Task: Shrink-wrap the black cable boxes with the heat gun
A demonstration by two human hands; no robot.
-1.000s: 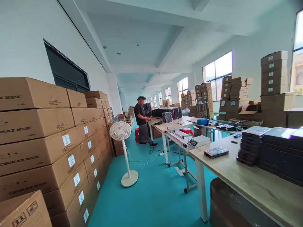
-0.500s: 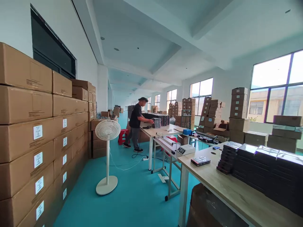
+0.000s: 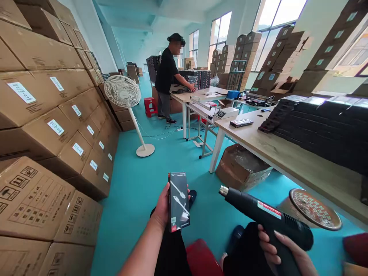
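Observation:
My left hand [image 3: 162, 207] grips a black cable box [image 3: 178, 201] from beneath and both sides. A white cable with plugs is printed on its front, which faces up at me. In my right hand [image 3: 284, 251] is a black heat gun [image 3: 267, 216], held by its handle with my fingers wrapped round it. The metal nozzle [image 3: 223, 190] of the gun points left toward the box, with a gap between them. Whether the gun is running I cannot tell. Below, between my legs, a red stool [image 3: 204, 258] shows in part.
A worktable [image 3: 276, 143] at right bears stacked black boxes [image 3: 324, 134] and one wrapped box [image 3: 241, 123]. Under it stand an open carton [image 3: 235, 168] and a round bin [image 3: 313, 209]. Cartons [image 3: 69, 92] line the left, near a white fan [image 3: 123, 92]. A co-worker [image 3: 169, 73] stands at another table [image 3: 201, 96].
The view has tilted down. My two hands, the cable box and the heat gun have come into sight. The co-worker's hands remain by the stack on the far table.

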